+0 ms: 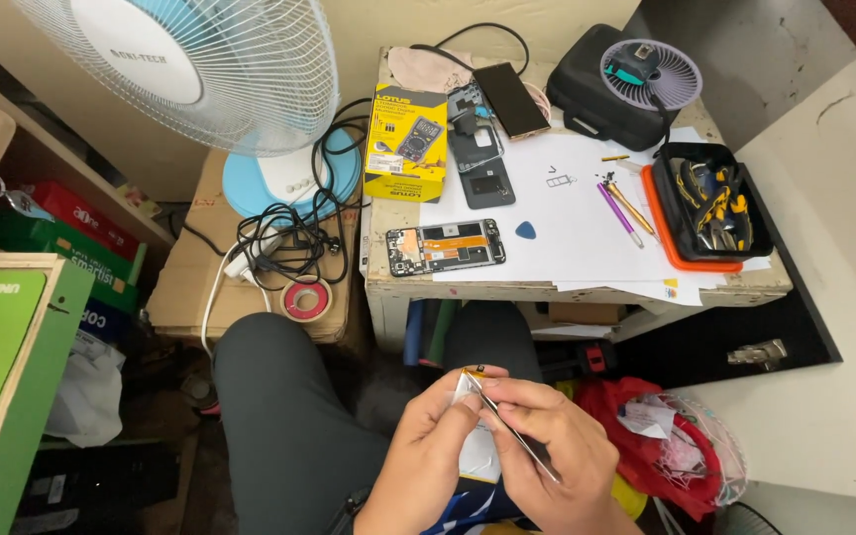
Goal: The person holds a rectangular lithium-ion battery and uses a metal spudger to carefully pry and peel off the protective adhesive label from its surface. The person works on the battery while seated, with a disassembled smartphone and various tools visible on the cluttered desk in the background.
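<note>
My left hand [426, 458] and my right hand [557, 451] meet low in the view, above my lap. The left hand pinches a small flat white part with an orange edge [470, 388]. My right hand grips thin metal tweezers [507, 428], whose tip touches that part. On the small table further off lies an opened phone body [445, 247] with its circuit boards exposed, on white paper [567, 213]. A grey back cover [483, 163] lies behind it, and a blue pick [526, 231] rests to its right.
A yellow multimeter box [405, 142], a dark phone [512, 99], a black case with a small fan [616, 84], a tool tray [710, 203] and pens [621, 210] share the table. A standing fan [220, 69], tangled cables [289, 238] and a tape roll [306, 299] sit left. A red bag [661, 436] lies right.
</note>
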